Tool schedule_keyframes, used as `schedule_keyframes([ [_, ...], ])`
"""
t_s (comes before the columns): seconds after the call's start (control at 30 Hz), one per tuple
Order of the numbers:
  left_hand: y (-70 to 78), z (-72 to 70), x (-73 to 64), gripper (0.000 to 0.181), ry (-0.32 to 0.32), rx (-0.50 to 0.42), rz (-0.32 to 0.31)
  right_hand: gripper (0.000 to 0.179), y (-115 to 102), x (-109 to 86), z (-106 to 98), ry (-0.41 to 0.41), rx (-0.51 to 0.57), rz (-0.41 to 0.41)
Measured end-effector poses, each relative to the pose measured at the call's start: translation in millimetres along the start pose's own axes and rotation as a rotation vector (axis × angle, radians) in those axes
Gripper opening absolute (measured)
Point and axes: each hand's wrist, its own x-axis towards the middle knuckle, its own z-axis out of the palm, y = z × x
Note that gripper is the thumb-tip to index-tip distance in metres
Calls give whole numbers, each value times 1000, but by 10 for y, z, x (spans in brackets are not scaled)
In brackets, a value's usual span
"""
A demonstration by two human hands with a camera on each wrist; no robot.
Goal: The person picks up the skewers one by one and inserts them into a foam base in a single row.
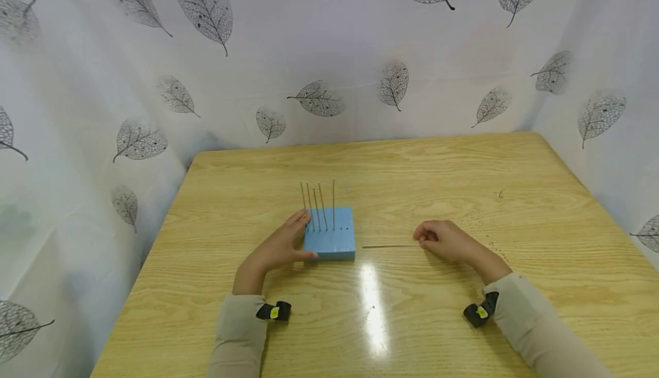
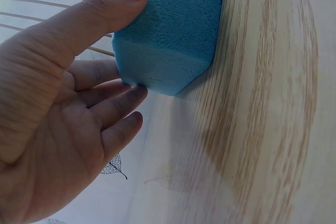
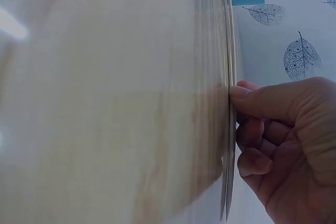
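Observation:
A blue foam block point(image 1: 329, 242) sits on the table with several thin wooden skewers point(image 1: 334, 203) standing upright in a row, most of them toward its left side. My left hand point(image 1: 282, 243) holds the block at its left end. In the left wrist view its thumb lies on the block's front face point(image 2: 173, 19), with the fingers at the end and behind. To the right of the block, my right hand point(image 1: 447, 242) pinches a loose skewer point(image 1: 388, 246) between thumb and forefinger. It lies level, low over the tabletop, pointing left; the right wrist view shows its tapered near end point(image 3: 230, 192).
Two dark holes point(image 1: 344, 229) show in the block's top, right of the standing skewers. The wooden table point(image 1: 437, 178) reaches back to a white curtain point(image 1: 350, 40) printed with leaves. Small dark specks point(image 1: 489, 241) mark the tabletop beyond my right wrist.

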Motion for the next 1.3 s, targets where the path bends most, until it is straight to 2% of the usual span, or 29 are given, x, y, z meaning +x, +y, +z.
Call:
schedule_keyframes([
  [0.2,11,7,-8,94,-1,-6,-3,8,-30,-6,-6,8,-26,23],
  [0.37,16,12,-15,94,1,-5,-11,11,-71,-10,-35,29,-65,9],
  [0.77,1,14,-14,94,8,-11,-4,9,-176,47,-39,193,-141,-180],
  [1.07,4,7,-14,93,8,-5,-2,11,-322,145,-45,350,-54,-305],
  [1.3,-1,3,-12,93,5,2,3,16,-472,212,-62,377,34,-377],
])
